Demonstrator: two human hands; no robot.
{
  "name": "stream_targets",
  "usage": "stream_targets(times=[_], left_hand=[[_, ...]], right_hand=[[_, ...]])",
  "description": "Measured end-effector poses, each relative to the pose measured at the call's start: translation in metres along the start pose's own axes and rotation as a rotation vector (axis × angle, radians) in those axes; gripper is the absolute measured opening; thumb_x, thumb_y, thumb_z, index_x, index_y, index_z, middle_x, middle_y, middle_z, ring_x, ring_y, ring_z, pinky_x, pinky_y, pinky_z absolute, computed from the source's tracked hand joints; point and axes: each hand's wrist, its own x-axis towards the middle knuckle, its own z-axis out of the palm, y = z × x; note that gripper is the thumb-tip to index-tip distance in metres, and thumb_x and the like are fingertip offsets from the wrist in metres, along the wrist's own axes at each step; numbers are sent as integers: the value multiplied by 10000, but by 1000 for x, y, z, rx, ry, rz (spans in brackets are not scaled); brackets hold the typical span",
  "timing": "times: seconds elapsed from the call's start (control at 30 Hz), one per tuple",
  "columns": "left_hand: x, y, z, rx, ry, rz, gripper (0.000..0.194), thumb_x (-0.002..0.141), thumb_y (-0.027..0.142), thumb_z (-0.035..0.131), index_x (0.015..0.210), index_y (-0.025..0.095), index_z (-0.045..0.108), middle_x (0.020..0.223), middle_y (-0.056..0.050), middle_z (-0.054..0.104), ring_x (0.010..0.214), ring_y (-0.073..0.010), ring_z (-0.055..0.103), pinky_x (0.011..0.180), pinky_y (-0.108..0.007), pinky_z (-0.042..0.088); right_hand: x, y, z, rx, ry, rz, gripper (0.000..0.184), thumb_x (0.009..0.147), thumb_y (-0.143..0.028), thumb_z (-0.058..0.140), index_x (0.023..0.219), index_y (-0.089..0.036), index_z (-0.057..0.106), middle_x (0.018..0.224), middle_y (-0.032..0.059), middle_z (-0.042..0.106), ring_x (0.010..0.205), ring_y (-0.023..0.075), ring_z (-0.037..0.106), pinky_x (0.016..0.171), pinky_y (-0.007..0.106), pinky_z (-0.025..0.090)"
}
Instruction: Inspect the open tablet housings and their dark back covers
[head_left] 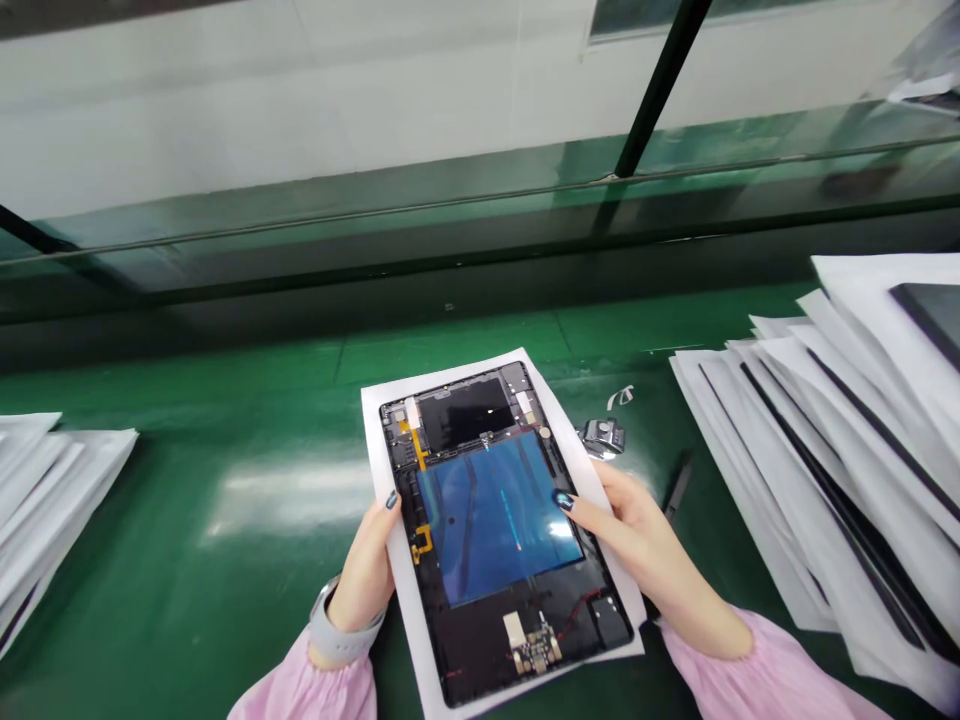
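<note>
An opened tablet [510, 520] lies on a white foam sheet [410, 600], its inside facing up. A blue-covered battery, a dark panel, orange flex strips and a small circuit board show within the black housing. My left hand [373, 555] grips the left edge of tablet and sheet, thumb on the rim. On the right side my right hand [637, 525] is closed round the edge, its thumb resting over the blue battery [487, 530]. The fingers of both hands are mostly hidden under the sheet.
On the right stands a pile of white sheets [787, 440] with dark tablets between them. Another white stack [60, 490] sits at the left edge. Beyond my right hand are a small metallic object [604, 435], a curled strip [621, 397] and a black pen-like tool [679, 483].
</note>
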Motion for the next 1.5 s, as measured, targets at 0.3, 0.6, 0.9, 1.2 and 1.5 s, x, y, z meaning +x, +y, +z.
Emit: stream_targets(times=[0.3,0.6,0.9,1.2,1.5], left_hand=[[-4,4,6,-135,54,-45,436,427,566,948,701,253,817,761,-2,815,767,-255,773,735,-301,638],[-3,7,8,-184,101,13,375,404,499,962,623,253,782,657,26,781,680,-216,755,619,-253,621],[2,-11,-15,-137,224,80,307,494,451,894,686,237,786,762,3,803,796,-213,752,755,-259,610],[3,-11,-24,-83,159,71,281,602,433,839,742,193,794,793,-61,803,852,-269,757,815,-336,618],[2,-14,-22,-11,140,127,267,663,450,806,769,206,797,787,-60,799,805,-281,754,786,-376,627]], right_hand=[[-4,-3,-2,-51,-50,-89,340,824,-472,753,1023,-196,766,909,69,793,842,270,756,758,331,627],[-6,-6,0,-85,-68,-102,434,847,-563,715,1103,-216,763,989,91,790,876,280,754,849,375,620],[-17,10,-5,66,-170,-192,412,849,-443,770,1223,-279,719,1030,62,786,835,233,757,725,286,627],[-16,4,-6,-61,-115,-265,388,732,-419,845,1053,-210,781,818,70,773,669,242,736,592,286,615],[-16,-3,-2,-65,-91,-227,456,746,-574,796,1018,-208,799,784,75,765,646,250,711,585,324,605]])
